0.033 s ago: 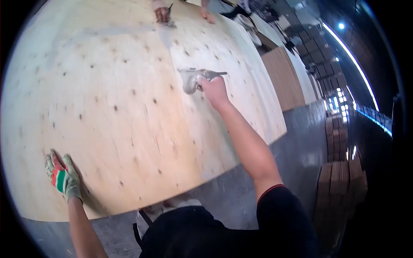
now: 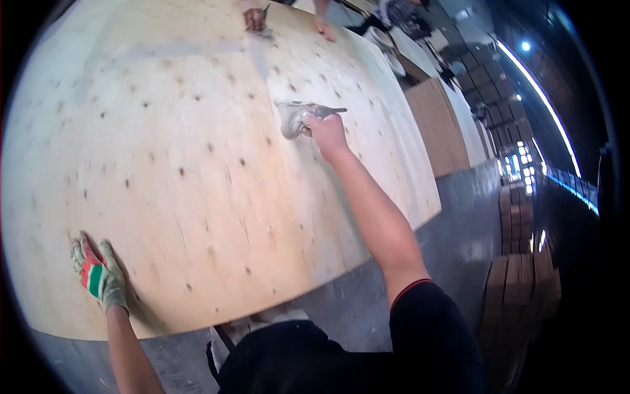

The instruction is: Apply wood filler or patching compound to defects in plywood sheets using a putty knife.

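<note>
Broad pale plywood sheet [image 2: 210, 190] is partly grey-streaked, many dark knots [image 2: 242, 161] uncovered; right hand [image 2: 328, 134] grips grey paste-caked scraper [image 2: 293, 121], gloved left hand [image 2: 100, 274] lies open.

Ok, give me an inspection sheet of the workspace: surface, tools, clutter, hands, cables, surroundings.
Surface: wide pale wooden board with scattered dark knots; grey streaks toward the far side.
Tools: grey-smeared scraper at the board, right of centre.
Clutter: round white containers beyond the board's far right edge.
Hands: right hand, bare, grips the scraper; left hand, gloved, rests on the board's near left, fingers spread. Co-worker's hand holds another tool.
Cables: nothing seen.
Surroundings: grey floor; brown stacks at right.
</note>
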Demonstrator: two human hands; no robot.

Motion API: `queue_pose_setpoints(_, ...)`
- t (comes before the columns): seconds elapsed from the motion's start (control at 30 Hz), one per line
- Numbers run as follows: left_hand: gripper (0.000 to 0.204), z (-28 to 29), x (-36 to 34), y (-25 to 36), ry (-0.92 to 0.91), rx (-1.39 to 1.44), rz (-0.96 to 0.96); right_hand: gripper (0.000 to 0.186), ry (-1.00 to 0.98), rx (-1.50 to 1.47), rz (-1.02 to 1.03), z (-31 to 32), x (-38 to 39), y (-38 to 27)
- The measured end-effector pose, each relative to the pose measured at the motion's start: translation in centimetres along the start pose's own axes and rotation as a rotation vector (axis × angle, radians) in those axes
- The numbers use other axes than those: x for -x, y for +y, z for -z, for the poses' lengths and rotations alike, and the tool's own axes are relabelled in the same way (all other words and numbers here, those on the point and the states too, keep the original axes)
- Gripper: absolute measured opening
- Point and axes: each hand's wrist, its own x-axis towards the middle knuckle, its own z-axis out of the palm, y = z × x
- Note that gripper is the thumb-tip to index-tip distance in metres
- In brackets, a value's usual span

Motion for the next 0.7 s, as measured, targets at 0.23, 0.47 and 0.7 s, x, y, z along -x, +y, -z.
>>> queue_pose_setpoints(0.23,0.056,0.8,-0.9,0.3,-0.060,0.109,0.017,0.031,0.264,0.620,0.201,-11.0,-19.5,0.0)
queue_pose_setpoints(0.47,0.057,0.1,-0.5,0.0,-0.021,0.150,-0.074,0.028,-0.428,0.519,0.188,-4.4,-10.4,3.7)
queue_pose_setpoints(0.7,0.060,0.8,0.5,0.4,-0.015,0.018,-0.046,0.026,-0.361,0.422,0.666,4.1,20.7,15.1)
